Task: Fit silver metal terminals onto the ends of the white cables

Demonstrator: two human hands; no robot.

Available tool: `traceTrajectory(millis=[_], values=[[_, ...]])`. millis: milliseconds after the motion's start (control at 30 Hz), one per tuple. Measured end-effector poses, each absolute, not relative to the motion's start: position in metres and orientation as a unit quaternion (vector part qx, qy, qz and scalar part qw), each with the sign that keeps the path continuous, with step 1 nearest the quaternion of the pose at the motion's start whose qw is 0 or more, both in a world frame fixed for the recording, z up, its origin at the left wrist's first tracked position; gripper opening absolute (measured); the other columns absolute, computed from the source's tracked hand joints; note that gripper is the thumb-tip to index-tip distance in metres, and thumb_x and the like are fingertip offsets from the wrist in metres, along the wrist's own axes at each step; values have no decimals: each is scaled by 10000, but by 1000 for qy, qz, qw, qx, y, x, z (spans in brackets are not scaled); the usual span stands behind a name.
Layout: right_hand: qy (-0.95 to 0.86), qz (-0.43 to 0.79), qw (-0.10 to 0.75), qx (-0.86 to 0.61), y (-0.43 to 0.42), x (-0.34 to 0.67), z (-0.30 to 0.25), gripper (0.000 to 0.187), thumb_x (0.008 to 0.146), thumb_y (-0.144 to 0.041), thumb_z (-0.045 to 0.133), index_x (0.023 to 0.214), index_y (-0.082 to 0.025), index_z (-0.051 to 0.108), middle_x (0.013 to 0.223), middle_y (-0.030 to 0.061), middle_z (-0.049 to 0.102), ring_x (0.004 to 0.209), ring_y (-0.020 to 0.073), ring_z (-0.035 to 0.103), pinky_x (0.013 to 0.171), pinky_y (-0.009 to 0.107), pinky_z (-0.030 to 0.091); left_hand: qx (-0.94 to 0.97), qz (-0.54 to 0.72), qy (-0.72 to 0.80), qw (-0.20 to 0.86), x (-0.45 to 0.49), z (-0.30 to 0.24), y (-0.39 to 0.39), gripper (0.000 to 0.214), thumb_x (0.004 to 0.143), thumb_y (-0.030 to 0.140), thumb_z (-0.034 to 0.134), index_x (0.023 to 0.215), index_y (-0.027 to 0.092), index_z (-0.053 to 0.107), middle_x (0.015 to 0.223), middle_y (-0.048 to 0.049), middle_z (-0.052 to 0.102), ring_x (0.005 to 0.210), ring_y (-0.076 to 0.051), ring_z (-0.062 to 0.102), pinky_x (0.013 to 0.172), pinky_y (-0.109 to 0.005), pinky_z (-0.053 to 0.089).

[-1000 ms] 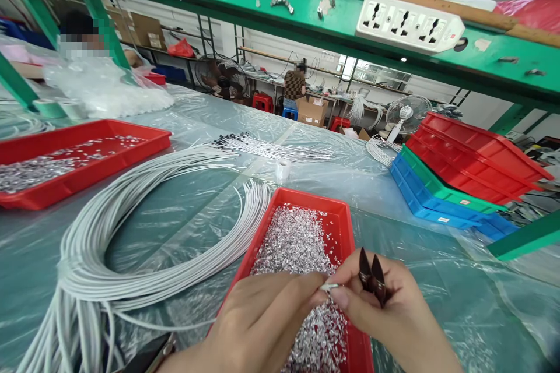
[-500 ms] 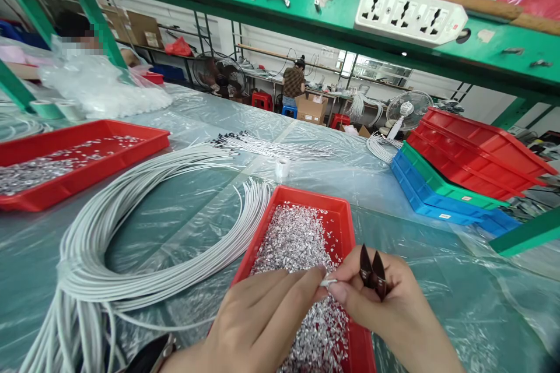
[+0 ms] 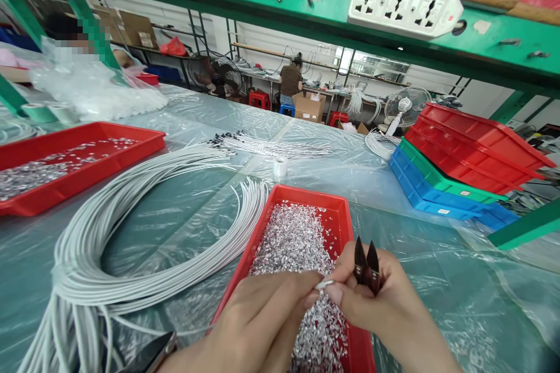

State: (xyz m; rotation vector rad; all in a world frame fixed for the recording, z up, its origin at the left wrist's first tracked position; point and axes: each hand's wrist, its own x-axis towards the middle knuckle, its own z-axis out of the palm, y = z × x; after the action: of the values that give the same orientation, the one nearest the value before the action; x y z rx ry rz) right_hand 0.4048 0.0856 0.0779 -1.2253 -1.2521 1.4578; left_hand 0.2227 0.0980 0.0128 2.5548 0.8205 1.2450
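Observation:
My left hand (image 3: 262, 315) is closed, with a white cable (image 3: 324, 284) pinched at its fingertips. The thumb and forefinger of my right hand (image 3: 376, 291) meet at the same short cable end, where a small silvery bit shows. Tucked in my right palm is a pair of snips (image 3: 366, 268), its two dark pointed blades sticking up and apart; the handles are hidden. Both hands are over a red tray (image 3: 312, 193) strewn with silvery foil scraps (image 3: 297, 239). To the left lies a large coil of white cables (image 3: 83, 245), from which one strand runs toward my left hand.
Another red tray (image 3: 144, 137) with foil scraps lies at left. A white roll (image 3: 280, 167) stands behind the near tray, before a bundle of cables (image 3: 271, 144). Stacked crates (image 3: 472, 151) stand at right. A green beam with a power strip (image 3: 405, 7) crosses above. Two people are beyond.
The view has shifted slightly. My left fingers have curled in more, and the cable end tilts a little between both hands. The snips stay in my right hand.

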Motion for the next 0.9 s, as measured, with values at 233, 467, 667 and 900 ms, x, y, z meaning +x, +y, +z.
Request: traceTrajectory(millis=[233, 467, 667, 900], values=[[-491, 589, 421, -485, 87, 406, 76, 138, 687, -191, 653, 624, -208, 532, 463, -124, 285, 453, 75, 178, 464, 248, 178, 835, 390, 278, 272, 229, 32, 102, 201, 959, 149, 366, 984, 199, 559, 727, 9, 642, 614, -102, 617, 572, -196, 492], [-502, 581, 419, -484, 88, 407, 75, 140, 703, -209, 651, 621, -202, 538, 466, -120, 295, 454, 77, 170, 460, 262, 138, 795, 370, 274, 394, 235, 42, 105, 328, 988, 251, 311, 786, 196, 564, 613, 28, 557, 513, -81, 491, 486, -186, 378], [-481, 593, 427, -484, 88, 406, 77, 138, 657, -181, 677, 633, -204, 543, 474, -123, 281, 456, 77, 181, 463, 249, 163, 729, 355, 318, 491, 236, 36, 101, 241, 959, 412, 406, 890, 216, 527, 603, 36, 463, 522, -108, 436, 441, -203, 337], [-489, 582, 428, -488, 87, 404, 77, 203, 665, -209, 729, 644, -215, 527, 475, -117, 272, 451, 77, 204, 453, 239, 195, 661, 411, 294, 554, 242, 35, 99, 304, 962, 444, 417, 778, 208, 468, 579, 38, 474, 523, -97, 391, 487, -222, 322]])
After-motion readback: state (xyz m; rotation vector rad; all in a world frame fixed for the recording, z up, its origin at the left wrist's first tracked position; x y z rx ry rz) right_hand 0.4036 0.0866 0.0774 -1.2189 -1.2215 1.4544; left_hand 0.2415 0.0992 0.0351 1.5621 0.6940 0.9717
